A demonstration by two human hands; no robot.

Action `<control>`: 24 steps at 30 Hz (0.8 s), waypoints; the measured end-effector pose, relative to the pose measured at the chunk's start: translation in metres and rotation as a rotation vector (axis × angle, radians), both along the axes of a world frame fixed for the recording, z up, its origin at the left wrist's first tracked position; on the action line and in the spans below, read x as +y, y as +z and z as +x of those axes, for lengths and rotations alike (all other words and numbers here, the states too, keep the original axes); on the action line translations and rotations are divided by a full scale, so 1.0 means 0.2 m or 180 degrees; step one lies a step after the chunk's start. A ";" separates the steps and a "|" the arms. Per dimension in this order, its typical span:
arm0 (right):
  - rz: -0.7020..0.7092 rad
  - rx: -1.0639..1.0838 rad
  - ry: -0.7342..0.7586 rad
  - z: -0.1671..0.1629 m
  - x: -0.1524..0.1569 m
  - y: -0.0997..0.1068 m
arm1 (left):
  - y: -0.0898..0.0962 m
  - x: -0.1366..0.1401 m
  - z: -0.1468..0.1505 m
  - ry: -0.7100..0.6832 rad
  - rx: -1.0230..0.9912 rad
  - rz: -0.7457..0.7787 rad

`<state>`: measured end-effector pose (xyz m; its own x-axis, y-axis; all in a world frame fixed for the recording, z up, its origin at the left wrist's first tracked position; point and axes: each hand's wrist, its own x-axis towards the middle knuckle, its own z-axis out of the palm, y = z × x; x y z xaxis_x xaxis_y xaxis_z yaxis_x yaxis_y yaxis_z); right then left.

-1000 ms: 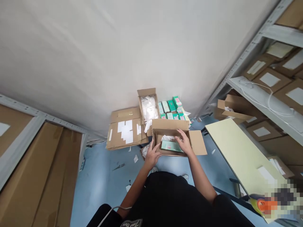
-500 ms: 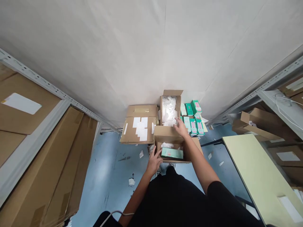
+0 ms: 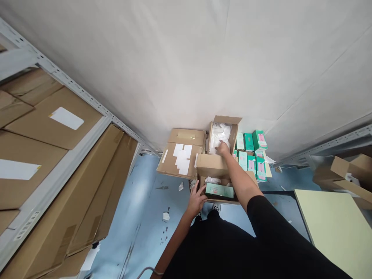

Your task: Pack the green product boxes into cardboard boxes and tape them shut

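Pale grey wall rises behind everything, above a blue floor scattered with scraps. Just in front of the person's body, a near carton is open, with a long green box lying crosswise inside it, close to the near side. Crumpled white paper sits behind the box, in the same carton. At the carton's left side is the left hand, its fingers loosely spread, the tips at the left end of the green box; it is not closed around anything. The right hand reaches over the near carton into a far carton filled with white packing. Its fingers are bent against the packing; whether they grip any of it I cannot tell. To the right of the far carton, small green and white boxes stand in rows. To its left lies flat cardboard bearing white labels. Farther out, a pale table is at the right, and a metal rack with large brown boxes is at the left.
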<state>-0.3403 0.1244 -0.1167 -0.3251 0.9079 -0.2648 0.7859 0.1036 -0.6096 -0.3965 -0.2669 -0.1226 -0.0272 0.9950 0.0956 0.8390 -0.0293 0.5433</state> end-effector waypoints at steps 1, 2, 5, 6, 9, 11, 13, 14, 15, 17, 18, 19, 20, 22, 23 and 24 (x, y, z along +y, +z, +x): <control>0.0022 -0.0023 0.0063 0.00 0.00 0.00 | 0.00 0.00 0.01 0.0024 0.0008 0.0005; 0.0041 -0.0030 0.0126 0.00 0.00 0.01 | 0.00 0.00 0.01 0.0050 0.0011 0.0005; 0.0232 0.0021 0.0209 0.02 -0.03 0.07 | 0.01 0.01 0.01 0.0083 -0.0002 -0.0010; 0.0349 0.0069 0.0217 0.03 -0.04 0.10 | 0.01 0.01 0.01 0.0078 -0.0006 -0.0011; 0.0769 0.0377 0.0184 0.09 -0.09 0.20 | 0.00 0.02 0.01 0.0033 -0.0019 0.0011; 0.1001 0.0716 0.0091 0.15 -0.14 0.28 | -0.01 0.03 0.01 0.0011 -0.0038 0.0053; 0.1173 0.1137 -0.0080 0.22 -0.21 0.35 | 0.00 0.02 0.01 -0.0019 -0.0069 0.0096; 0.1239 0.1348 -0.0187 0.27 -0.26 0.38 | 0.01 0.02 0.01 -0.0047 -0.0085 0.0115; 0.1296 0.1539 -0.0304 0.32 -0.33 0.40 | 0.02 0.02 0.01 -0.0093 -0.0098 0.0128; 0.1364 0.1811 -0.0552 0.43 -0.48 0.42 | 0.04 0.01 0.00 -0.0209 -0.0114 0.0143; 0.1352 0.1879 -0.0664 0.49 -0.58 0.42 | 0.05 0.00 -0.01 -0.0269 -0.0116 0.0146; 0.1286 0.1910 -0.0758 0.56 -0.68 0.40 | 0.06 0.00 -0.02 -0.0311 -0.0123 0.0150; 0.1155 0.1898 -0.0813 0.61 -0.78 0.38 | 0.07 0.00 -0.02 -0.0348 -0.0130 0.0154; 0.0699 0.1798 -0.0789 0.72 -1.00 0.31 | 0.07 -0.01 -0.03 -0.0407 -0.0135 0.0158; 0.0416 0.1691 -0.0697 0.77 -1.10 0.27 | 0.07 -0.01 -0.04 -0.0432 -0.0126 0.0154; 0.0193 0.1566 -0.0613 0.82 -1.19 0.23 | 0.07 -0.01 -0.04 -0.0453 -0.0111 0.0148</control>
<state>-0.1772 -0.1135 -0.0710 -0.2235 0.9723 -0.0683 0.4168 0.0319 -0.9084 -0.4041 -0.2690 -0.1077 0.1099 0.9836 0.1433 0.8053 -0.1725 0.5672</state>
